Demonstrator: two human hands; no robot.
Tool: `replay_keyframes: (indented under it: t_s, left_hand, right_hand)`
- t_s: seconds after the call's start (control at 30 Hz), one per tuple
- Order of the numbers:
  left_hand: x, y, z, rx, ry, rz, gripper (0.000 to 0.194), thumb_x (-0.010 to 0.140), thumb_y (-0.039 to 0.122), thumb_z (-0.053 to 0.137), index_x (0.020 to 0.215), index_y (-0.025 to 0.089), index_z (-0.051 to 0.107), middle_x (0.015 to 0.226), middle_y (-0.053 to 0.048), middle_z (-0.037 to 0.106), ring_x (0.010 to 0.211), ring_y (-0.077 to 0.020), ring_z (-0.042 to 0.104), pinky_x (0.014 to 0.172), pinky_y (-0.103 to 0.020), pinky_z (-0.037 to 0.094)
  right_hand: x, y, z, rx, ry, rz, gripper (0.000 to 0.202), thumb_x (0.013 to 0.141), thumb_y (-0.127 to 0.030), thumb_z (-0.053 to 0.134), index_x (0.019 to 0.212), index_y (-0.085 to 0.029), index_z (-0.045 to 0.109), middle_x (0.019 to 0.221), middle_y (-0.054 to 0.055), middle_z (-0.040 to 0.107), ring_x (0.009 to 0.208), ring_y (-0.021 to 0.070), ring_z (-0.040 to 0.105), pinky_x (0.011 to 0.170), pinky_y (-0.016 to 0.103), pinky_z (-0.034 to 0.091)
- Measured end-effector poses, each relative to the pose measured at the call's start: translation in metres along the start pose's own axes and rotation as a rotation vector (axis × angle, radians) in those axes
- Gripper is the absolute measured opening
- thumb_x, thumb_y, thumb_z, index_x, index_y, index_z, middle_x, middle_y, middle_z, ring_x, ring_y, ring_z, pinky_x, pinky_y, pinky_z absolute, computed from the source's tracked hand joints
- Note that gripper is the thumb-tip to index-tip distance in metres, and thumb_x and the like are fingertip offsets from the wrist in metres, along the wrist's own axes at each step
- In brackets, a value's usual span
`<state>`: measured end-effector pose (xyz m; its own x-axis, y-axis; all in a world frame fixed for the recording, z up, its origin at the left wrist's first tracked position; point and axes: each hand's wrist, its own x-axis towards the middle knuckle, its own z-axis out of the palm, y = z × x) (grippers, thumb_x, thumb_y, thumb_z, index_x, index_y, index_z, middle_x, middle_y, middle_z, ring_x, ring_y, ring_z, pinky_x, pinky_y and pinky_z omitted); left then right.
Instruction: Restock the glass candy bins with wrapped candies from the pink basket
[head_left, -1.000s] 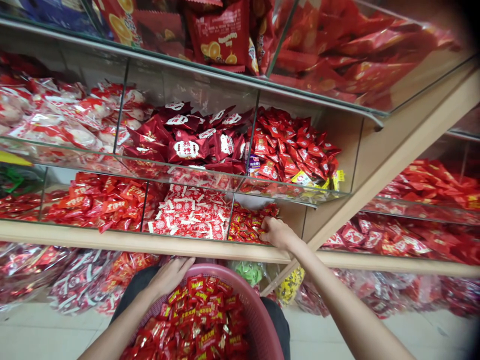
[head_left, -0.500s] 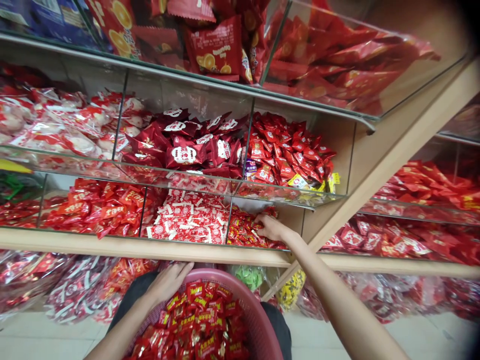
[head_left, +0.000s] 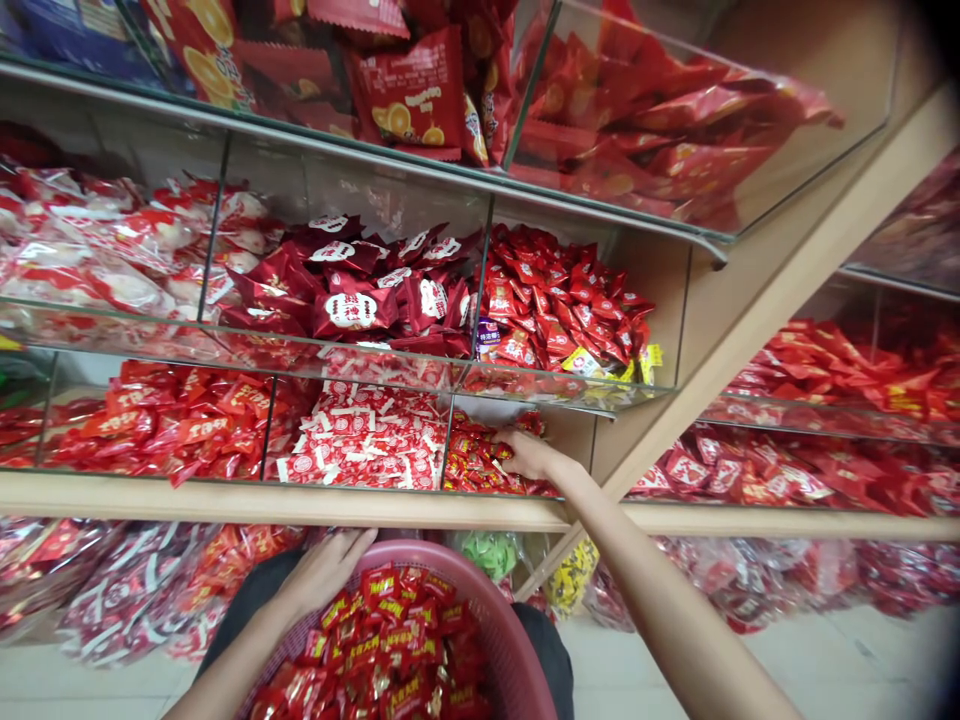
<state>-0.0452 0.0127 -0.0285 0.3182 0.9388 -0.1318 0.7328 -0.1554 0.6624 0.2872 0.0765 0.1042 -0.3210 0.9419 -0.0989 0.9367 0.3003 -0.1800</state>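
In the lowest shelf row, my right hand (head_left: 529,457) reaches into a small bin of red-and-yellow wrapped candies (head_left: 472,458). Its fingers are bent and spread over the candies, touching the pile; I make out nothing held, though some fingertips are hidden. Between my knees stands a pink plastic basket (head_left: 517,625) with many red candy packets (head_left: 397,640) bearing yellow lettering. My left hand (head_left: 330,572) lies with stretched fingers along the basket's upper left rim, close under the shelf's wooden edge. Its thumb is out of sight.
Red-and-white candies (head_left: 367,435) fill the bin to the left. Glass dividers and a glass-fronted shelf (head_left: 360,365) with dark red packets (head_left: 352,305) lie above. A slanting wooden post (head_left: 675,385) stands right of my forearm. Bagged sweets (head_left: 139,580) sit below the shelf.
The view has shifted slightly, so the shelves appear a little further left. My right hand stays in the candy bin and my left hand stays at the basket rim.
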Motion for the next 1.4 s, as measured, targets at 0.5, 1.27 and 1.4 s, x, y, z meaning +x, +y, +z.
replay_keyframes:
  t_s: [0.5, 1.27, 1.4]
  left_hand:
    - [0.000, 0.001, 0.000, -0.002, -0.014, 0.000, 0.055, 0.084, 0.058, 0.026, 0.118, 0.026, 0.055, 0.123, -0.003, 0.057, 0.115, -0.0259, 0.049, 0.100, -0.034, 0.031]
    - [0.000, 0.003, -0.002, -0.017, -0.012, 0.001, 0.055, 0.084, 0.057, 0.027, 0.114, 0.023, 0.059, 0.122, -0.003, 0.058, 0.116, -0.0249, 0.048, 0.100, -0.033, 0.031]
    - [0.000, 0.004, -0.001, -0.012, -0.008, 0.013, 0.055, 0.085, 0.056, 0.026, 0.114, 0.023, 0.059, 0.121, -0.003, 0.059, 0.114, -0.0238, 0.051, 0.100, -0.032, 0.031]
  right_hand:
    - [-0.007, 0.007, -0.010, 0.149, 0.156, 0.011, 0.044, 0.072, -0.019, 0.052, 0.114, -0.011, 0.056, 0.116, 0.010, 0.060, 0.105, 0.0203, 0.054, 0.089, 0.025, 0.038]
    - [0.002, -0.002, -0.012, 0.146, 0.073, 0.082, 0.035, 0.072, -0.018, 0.053, 0.105, -0.010, 0.062, 0.107, 0.011, 0.064, 0.092, 0.0206, 0.059, 0.076, 0.022, 0.042]
    - [-0.008, 0.006, -0.016, 0.193, 0.053, 0.032, 0.033, 0.072, -0.019, 0.053, 0.102, -0.010, 0.064, 0.103, 0.009, 0.065, 0.089, 0.0186, 0.059, 0.077, 0.021, 0.043]
